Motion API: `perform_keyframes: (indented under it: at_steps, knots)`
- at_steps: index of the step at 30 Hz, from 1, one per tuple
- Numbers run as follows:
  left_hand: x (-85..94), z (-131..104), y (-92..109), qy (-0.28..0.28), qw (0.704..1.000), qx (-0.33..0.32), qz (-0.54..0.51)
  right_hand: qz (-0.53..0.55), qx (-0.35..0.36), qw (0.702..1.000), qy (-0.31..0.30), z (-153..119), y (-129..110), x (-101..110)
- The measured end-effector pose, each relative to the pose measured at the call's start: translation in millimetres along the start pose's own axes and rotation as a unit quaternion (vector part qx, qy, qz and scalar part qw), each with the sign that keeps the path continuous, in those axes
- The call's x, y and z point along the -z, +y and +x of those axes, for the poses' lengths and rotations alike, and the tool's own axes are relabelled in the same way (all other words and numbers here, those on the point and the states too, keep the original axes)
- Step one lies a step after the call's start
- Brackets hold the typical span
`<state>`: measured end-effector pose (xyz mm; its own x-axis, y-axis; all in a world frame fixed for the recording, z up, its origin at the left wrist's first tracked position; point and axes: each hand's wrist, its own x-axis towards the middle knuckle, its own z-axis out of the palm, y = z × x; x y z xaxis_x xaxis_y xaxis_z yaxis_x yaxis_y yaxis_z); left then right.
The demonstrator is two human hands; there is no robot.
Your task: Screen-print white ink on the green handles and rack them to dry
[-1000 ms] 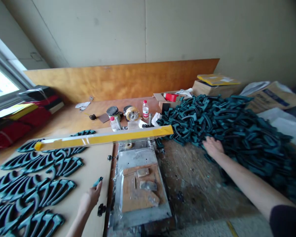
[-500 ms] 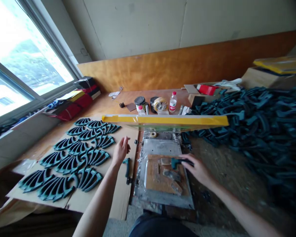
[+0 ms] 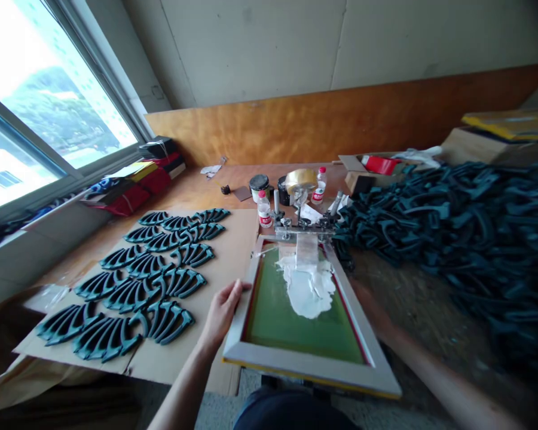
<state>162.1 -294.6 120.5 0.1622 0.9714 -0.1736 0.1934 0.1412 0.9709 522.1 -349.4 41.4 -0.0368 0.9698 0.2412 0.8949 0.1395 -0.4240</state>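
Observation:
A screen frame (image 3: pixel 311 377) with green mesh lies lowered over the work plate, hiding what is beneath it. White paste (image 3: pixel 307 289) is spread on the upper mesh, below a metal clamp bar (image 3: pixel 303 230). My left hand (image 3: pixel 226 310) is closed on the frame's left edge, thumb on top. Beside the right edge is my right hand (image 3: pixel 370 307), blurred and partly hidden by the frame, so its fingers do not show. On the cardboard (image 3: pixel 224 263) at left, dark green curved parts (image 3: pixel 107 337) lie in fanned rows.
A big heap of dark green parts (image 3: pixel 457 209) fills the right side. Behind the frame stand bottles (image 3: pixel 264 210), jars (image 3: pixel 259 186) and a tape roll (image 3: pixel 301 179). An open carton (image 3: pixel 363 173) sits back right, boxes (image 3: pixel 147 182) by the window.
The screen frame has swung down from its raised position and now covers the plate. My left hand has taken hold of its edge. My right hand has moved right, away from the part it held.

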Motion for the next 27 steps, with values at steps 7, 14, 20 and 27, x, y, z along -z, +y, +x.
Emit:
perform_keyframes:
  at_steps: [7, 14, 20, 27]
  knots:
    - [-14.1, 5, -93, -0.015, 0.99, 0.023, 0.137, -0.07, 0.082, 0.994, 0.029, 81, -46, 27]
    - [-11.6, 9, -101, -0.028, 0.983, 0.037, 0.175, -0.124, 0.175, 0.966, -0.145, 39, -79, 0]
    - [-12.9, 9, -106, -0.018, 0.984, 0.036, 0.171, -0.05, 0.308, 0.93, -0.192, 25, -69, 22]
    - [-13.4, 10, -107, -0.014, 0.992, 0.049, 0.112, -0.038, 0.327, 0.944, 0.016, 1, -70, -4]
